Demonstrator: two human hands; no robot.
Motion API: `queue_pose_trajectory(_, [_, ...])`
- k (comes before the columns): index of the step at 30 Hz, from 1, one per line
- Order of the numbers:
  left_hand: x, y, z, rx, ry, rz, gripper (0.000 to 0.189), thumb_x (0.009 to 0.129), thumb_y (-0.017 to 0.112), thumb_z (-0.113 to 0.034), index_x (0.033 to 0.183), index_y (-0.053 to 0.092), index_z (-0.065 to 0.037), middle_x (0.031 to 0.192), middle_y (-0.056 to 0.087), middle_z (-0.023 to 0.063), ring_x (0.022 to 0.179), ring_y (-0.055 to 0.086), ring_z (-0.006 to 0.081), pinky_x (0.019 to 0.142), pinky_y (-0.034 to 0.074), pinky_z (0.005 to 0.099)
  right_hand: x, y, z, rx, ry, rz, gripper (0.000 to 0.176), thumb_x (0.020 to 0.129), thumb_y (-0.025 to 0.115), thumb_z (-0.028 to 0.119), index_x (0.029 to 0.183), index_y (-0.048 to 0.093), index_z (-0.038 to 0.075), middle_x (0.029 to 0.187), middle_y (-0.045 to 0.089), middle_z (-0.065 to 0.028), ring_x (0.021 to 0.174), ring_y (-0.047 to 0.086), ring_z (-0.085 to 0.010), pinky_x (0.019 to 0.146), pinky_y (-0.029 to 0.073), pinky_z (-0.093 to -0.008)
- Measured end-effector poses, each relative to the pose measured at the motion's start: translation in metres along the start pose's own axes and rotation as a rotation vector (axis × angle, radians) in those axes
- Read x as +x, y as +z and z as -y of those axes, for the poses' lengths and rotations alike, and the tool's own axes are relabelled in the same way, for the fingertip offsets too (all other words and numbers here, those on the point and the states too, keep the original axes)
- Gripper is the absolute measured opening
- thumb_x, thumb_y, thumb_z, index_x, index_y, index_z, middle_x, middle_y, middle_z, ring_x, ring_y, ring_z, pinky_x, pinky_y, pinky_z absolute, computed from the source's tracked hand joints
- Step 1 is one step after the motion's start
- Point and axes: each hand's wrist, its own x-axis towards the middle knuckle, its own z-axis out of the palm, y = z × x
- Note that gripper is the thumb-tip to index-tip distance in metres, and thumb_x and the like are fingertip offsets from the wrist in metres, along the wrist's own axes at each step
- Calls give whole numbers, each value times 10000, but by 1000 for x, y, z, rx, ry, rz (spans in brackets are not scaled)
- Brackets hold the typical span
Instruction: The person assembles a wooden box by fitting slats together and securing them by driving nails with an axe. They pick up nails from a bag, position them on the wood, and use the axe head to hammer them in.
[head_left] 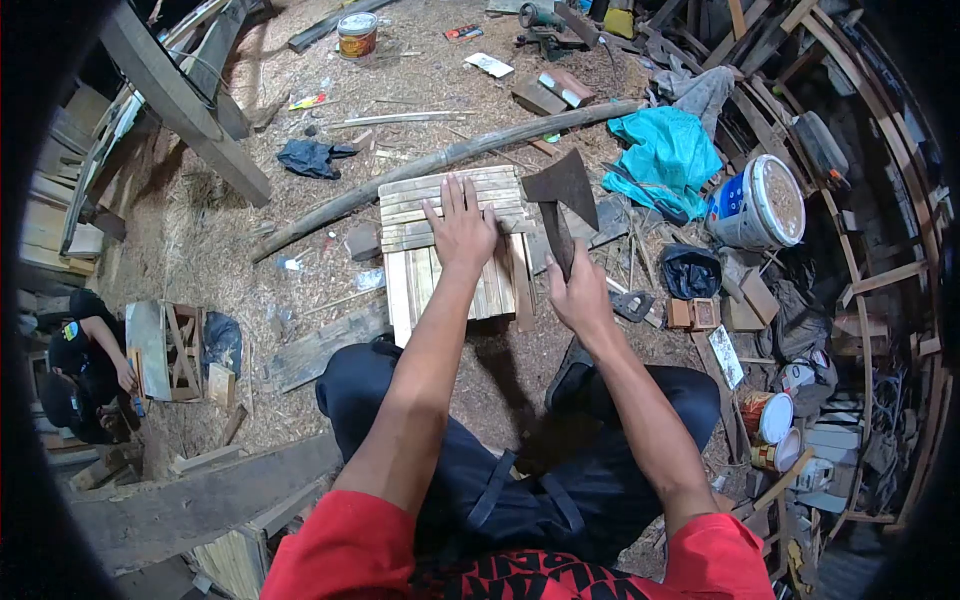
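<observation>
In front of my knees stands a small box-like piece [408,270] built of pale wooden slats, with a layer of crosswise slats [405,215] over its far part. My left hand [463,235] lies on these crosswise slats, fingers stretched out and pointing away from me. The handle of an axe [565,190] is in my right hand [580,292], just right of the box. Its dark, broad blade is up beyond my fist, beside the box's far right corner.
A long wooden pole [345,208] lies behind the box on a floor of wood shavings. To the right are a teal sheet [665,160], a white-and-blue bucket [770,205] and wood scraps. Another person [85,350] works at the far left beside a wooden frame [180,355].
</observation>
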Motion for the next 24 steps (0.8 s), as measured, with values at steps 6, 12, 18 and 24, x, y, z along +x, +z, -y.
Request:
queue_pose_trajectory(6, [2,-4,-2,23,-10,64,676,996,379,-468,1548,296,-87,1638,194,148,1517,172,270,1194,83,609,1,7,-17,-111,68,151,323,890,585,122,1142,479,-50,860,627,-373,839,614,-557,752,497,-603])
queue_pose_trajectory(12, [2,0,0,19,-3,49,648,1004,365,-442,1544,305,-88,1630,214,147,1511,187,271,1196,92,602,-11,17,-20,-62,-40,23,350,888,593,134,1159,472,-51,854,633,-364,836,620,-546,751,496,-591])
queue_pose_trajectory(18, [0,-2,-1,0,-7,40,644,1001,368,-433,1540,311,-85,1624,232,150,1510,193,269,1195,106,599,-2,14,-24,-73,-70,-15,398,872,595,127,1210,473,-43,860,637,-352,822,625,-535,742,500,-584])
queue_pose_trajectory(24, [-1,1,-2,-7,5,3,653,993,388,-430,1539,312,-80,1621,239,155,1505,208,280,1191,107,605,-8,15,-29,-95,-24,49,401,868,599,104,1214,479,-59,884,630,-371,827,622,-541,728,503,-586])
